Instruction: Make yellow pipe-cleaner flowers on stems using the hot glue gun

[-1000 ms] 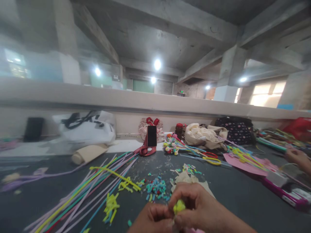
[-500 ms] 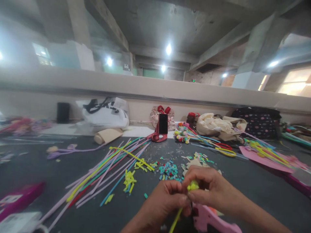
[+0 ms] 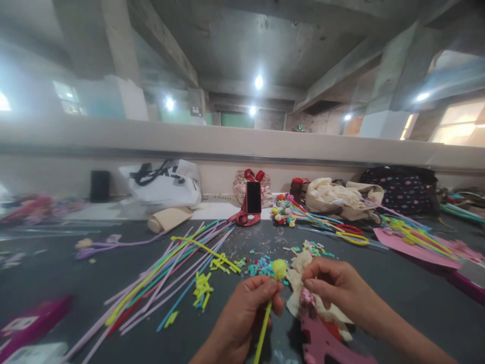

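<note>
My left hand (image 3: 252,306) is closed round a yellow pipe cleaner (image 3: 262,331), pinching it just below a round yellow head (image 3: 279,269) at its top. The stem slants down toward the bottom edge of the view. My right hand (image 3: 329,283) is apart from it, thumb and fingertips pinched together above the nozzle of a pink glue gun (image 3: 320,331). Whatever those fingertips hold, if anything, is too small to make out. Crumpled cream paper (image 3: 294,298) lies under and beside the glue gun.
Short cut pieces in yellow (image 3: 202,288) and blue (image 3: 261,265) lie beyond my hands. Long coloured pipe cleaners (image 3: 162,278) spread to the left. A phone (image 3: 253,197) stands upright at the back, with red-handled scissors (image 3: 246,218) below it. Finished-looking flowers (image 3: 284,210) lie right of it.
My hands have moved apart. The yellow head, earlier between my right fingers, now stands free above my left hand, which has raised the stem. My right fingers are now over the glue gun's nozzle.
</note>
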The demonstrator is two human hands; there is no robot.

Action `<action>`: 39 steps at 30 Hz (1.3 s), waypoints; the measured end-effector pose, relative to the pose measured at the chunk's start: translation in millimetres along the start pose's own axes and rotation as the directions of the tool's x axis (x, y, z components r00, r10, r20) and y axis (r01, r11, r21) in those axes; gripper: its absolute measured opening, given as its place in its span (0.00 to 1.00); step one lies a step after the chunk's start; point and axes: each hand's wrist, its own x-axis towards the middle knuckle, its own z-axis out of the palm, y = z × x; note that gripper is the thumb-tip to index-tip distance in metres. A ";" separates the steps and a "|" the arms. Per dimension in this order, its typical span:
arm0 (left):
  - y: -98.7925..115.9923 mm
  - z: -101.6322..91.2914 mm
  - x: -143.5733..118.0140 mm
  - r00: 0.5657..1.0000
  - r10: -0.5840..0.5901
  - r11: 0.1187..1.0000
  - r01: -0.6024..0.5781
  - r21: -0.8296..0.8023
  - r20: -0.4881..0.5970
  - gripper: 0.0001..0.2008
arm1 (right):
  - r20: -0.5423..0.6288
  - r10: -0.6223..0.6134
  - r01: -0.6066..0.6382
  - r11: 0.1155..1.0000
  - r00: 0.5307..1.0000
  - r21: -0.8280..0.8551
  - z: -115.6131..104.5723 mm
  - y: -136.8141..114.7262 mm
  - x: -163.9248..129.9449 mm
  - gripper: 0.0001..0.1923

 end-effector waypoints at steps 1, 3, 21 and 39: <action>0.2 -0.8 0.3 1.000 -0.007 1.000 0.007 -0.008 -0.002 0.11 | 0.016 0.023 -0.023 1.000 1.000 0.012 0.6 0.9 -0.6 0.07; 0.8 -1.9 0.6 1.000 -0.021 1.000 0.021 -0.023 -0.007 0.10 | 0.041 0.068 -0.069 0.998 0.997 0.009 1.7 2.5 -2.0 0.07; 4.1 0.9 -1.7 0.995 -0.090 0.993 0.093 -0.068 0.038 0.11 | -0.428 0.183 -0.272 0.950 0.885 -0.156 -36.0 54.8 -53.4 0.14; -1.9 3.6 12.8 0.987 -0.158 0.987 0.158 -0.002 0.011 0.13 | -0.651 0.084 -0.410 0.835 0.755 -0.367 -58.9 125.9 -101.8 0.13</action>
